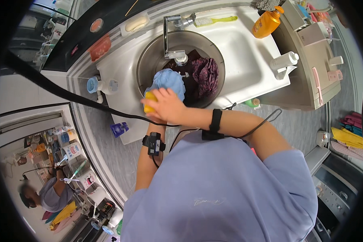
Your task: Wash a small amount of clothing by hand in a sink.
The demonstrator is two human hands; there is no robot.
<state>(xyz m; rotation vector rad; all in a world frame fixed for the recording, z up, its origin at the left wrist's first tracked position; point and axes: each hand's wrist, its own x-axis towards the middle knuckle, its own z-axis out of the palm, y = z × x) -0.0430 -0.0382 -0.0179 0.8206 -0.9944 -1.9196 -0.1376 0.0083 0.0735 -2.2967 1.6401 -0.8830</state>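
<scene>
My right hand [168,105] reaches across to the left and grips a yellow soap bar [150,102], pressed against a bunched light-blue cloth [165,81]. Beneath it, the wrist of my left hand [159,119] shows, but its fingers are hidden behind the right hand and the cloth. The blue cloth hangs over the near left side of a round metal basin [140,60]. Inside the basin, a dark maroon patterned cloth [205,76] lies in dark water. A chrome faucet [165,38] reaches over the basin, its spout above the water.
The basin stands on a white sink [246,60]. Along its back are a green-handled brush [215,21] and a dish with cream soap [136,24]. An orange pump bottle [267,23] and a white bottle [284,60] stand right. A black cable [68,94] crosses from the left.
</scene>
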